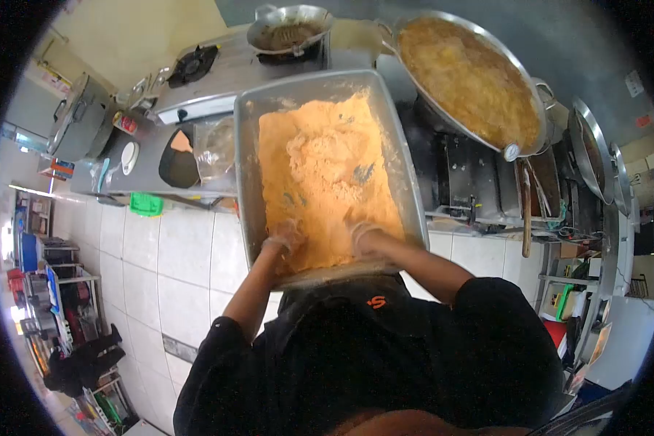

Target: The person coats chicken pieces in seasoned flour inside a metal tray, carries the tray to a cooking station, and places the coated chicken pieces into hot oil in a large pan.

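Head view: looking straight down into a grey tub point(248, 160), near mid-frame, with its six o'clock rim close to black clothing point(414, 356).
Powder point(334, 218): orange, fine-looking, spread across the tub floor. Probably soft, loose and light per handful; likely to run off a flat palm and dust up if tossed fast.
Lumps point(327, 156): coated, heaped just off tub centre toward twelve o'clock. Likely soft, maybe damp under the coat; could shed crust if squeezed. Best cupped from underneath, fingers loose.
Left hand point(288, 234): inside tub at seven o'clock, down in the powder beside the wall, apparently in a thin clear glove point(277, 240). Can't tell whether holding anything.
Right hand point(367, 238): inside tub at five o'clock, also in the powder, fingers blurred. Can't tell whether closed or loose.
Tub rim: likely heavy to lift at this fill, slippery where dusted. Best gripped at three and nine o'clock, kept level.
Bubbling liquid point(472, 80): two o'clock from tub, well apart from both hands, dial thermometer point(511, 152) at its five o'clock edge. Presumably hot.
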Demonstrator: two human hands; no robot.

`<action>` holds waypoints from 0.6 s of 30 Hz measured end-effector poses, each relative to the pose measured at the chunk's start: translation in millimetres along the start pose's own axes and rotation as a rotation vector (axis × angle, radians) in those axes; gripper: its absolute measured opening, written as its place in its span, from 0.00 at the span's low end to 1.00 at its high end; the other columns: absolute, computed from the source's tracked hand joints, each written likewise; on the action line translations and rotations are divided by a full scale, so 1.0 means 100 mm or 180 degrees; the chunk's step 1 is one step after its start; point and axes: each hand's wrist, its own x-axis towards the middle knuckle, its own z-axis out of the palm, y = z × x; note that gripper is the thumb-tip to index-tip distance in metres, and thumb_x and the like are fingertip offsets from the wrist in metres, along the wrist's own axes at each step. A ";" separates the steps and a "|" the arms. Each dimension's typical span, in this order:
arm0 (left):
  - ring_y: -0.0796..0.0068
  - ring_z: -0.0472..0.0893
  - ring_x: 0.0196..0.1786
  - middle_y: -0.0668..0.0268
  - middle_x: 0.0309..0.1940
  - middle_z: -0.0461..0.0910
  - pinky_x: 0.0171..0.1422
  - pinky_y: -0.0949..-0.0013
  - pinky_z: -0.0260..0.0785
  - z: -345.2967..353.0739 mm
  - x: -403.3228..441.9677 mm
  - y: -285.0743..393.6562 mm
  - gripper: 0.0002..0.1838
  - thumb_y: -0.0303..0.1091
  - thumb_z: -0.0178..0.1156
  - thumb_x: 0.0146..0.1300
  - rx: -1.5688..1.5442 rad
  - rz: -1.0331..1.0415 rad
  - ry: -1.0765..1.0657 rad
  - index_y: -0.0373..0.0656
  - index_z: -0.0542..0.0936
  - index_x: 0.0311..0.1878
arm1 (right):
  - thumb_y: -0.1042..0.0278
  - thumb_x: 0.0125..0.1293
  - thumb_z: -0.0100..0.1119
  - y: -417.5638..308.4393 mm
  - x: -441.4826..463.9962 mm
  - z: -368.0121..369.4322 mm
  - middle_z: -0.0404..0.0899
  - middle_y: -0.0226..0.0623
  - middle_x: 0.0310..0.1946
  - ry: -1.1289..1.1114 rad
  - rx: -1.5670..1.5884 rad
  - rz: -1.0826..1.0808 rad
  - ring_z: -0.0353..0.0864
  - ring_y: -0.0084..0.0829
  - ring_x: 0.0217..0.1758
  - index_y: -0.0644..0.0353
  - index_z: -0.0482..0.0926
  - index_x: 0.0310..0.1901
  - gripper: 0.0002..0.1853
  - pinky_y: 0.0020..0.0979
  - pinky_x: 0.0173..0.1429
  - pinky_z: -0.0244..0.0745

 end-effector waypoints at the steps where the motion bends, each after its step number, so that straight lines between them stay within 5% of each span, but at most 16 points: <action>1: 0.54 0.79 0.49 0.51 0.46 0.79 0.54 0.59 0.72 0.02 0.04 -0.03 0.30 0.48 0.63 0.48 0.0284 0.0206 0.0146 0.44 0.76 0.55 | 0.59 0.59 0.55 0.03 0.09 0.10 0.80 0.46 0.43 -0.0141 -0.0097 -0.0046 0.80 0.38 0.46 0.61 0.74 0.50 0.20 0.38 0.50 0.75; 3: 0.55 0.76 0.56 0.50 0.54 0.75 0.59 0.59 0.69 -0.13 -0.09 0.14 0.34 0.49 0.64 0.46 0.0659 0.0555 0.0264 0.45 0.75 0.58 | 0.62 0.60 0.54 0.24 0.23 0.13 0.80 0.46 0.43 -0.0730 0.0153 -0.0306 0.80 0.39 0.46 0.61 0.74 0.49 0.18 0.38 0.50 0.75; 5: 0.55 0.74 0.59 0.51 0.59 0.72 0.60 0.60 0.68 -0.52 -0.42 0.65 0.35 0.49 0.64 0.45 0.0171 -0.0033 -0.0342 0.45 0.74 0.59 | 0.65 0.60 0.52 0.37 0.17 -0.02 0.80 0.46 0.43 -0.1008 0.0635 -0.0319 0.80 0.40 0.46 0.61 0.74 0.49 0.16 0.37 0.51 0.75; 8: 0.55 0.76 0.55 0.51 0.54 0.76 0.57 0.59 0.70 -0.50 -0.44 0.58 0.31 0.47 0.66 0.45 0.0063 0.0020 -0.0013 0.44 0.77 0.54 | 0.69 0.62 0.49 0.11 -0.27 -0.44 0.80 0.46 0.42 0.0083 0.0386 0.0115 0.80 0.41 0.47 0.61 0.74 0.48 0.14 0.37 0.52 0.75; 11: 0.55 0.80 0.48 0.50 0.44 0.81 0.51 0.60 0.72 -0.48 -0.40 0.55 0.26 0.45 0.68 0.43 0.1885 0.1069 -0.0199 0.41 0.81 0.46 | 0.70 0.63 0.48 0.15 -0.23 -0.31 0.80 0.46 0.45 -0.0023 -0.0444 -0.0080 0.80 0.43 0.49 0.59 0.73 0.51 0.15 0.38 0.54 0.74; 13: 0.54 0.82 0.42 0.48 0.37 0.82 0.45 0.58 0.73 -0.43 -0.40 0.55 0.24 0.44 0.70 0.41 0.0593 0.0361 0.0331 0.40 0.82 0.41 | 0.64 0.60 0.52 0.25 -0.13 -0.18 0.79 0.48 0.40 -0.0069 -0.0157 -0.0104 0.80 0.47 0.46 0.54 0.68 0.59 0.24 0.43 0.46 0.75; 16: 0.53 0.82 0.41 0.48 0.36 0.81 0.42 0.58 0.74 -0.36 -0.37 0.47 0.23 0.45 0.70 0.42 0.0005 0.0408 0.0291 0.39 0.82 0.39 | 0.66 0.61 0.50 0.20 -0.33 -0.19 0.80 0.46 0.39 0.0683 -0.0161 -0.0318 0.80 0.49 0.44 0.54 0.69 0.55 0.18 0.43 0.46 0.75; 18: 0.54 0.82 0.38 0.48 0.33 0.81 0.40 0.59 0.74 -0.45 -0.45 0.58 0.21 0.45 0.69 0.44 0.0137 0.0328 0.0302 0.38 0.82 0.36 | 0.65 0.62 0.50 0.10 -0.42 -0.35 0.79 0.46 0.41 0.0341 0.0185 -0.0172 0.79 0.49 0.45 0.54 0.69 0.54 0.18 0.43 0.47 0.75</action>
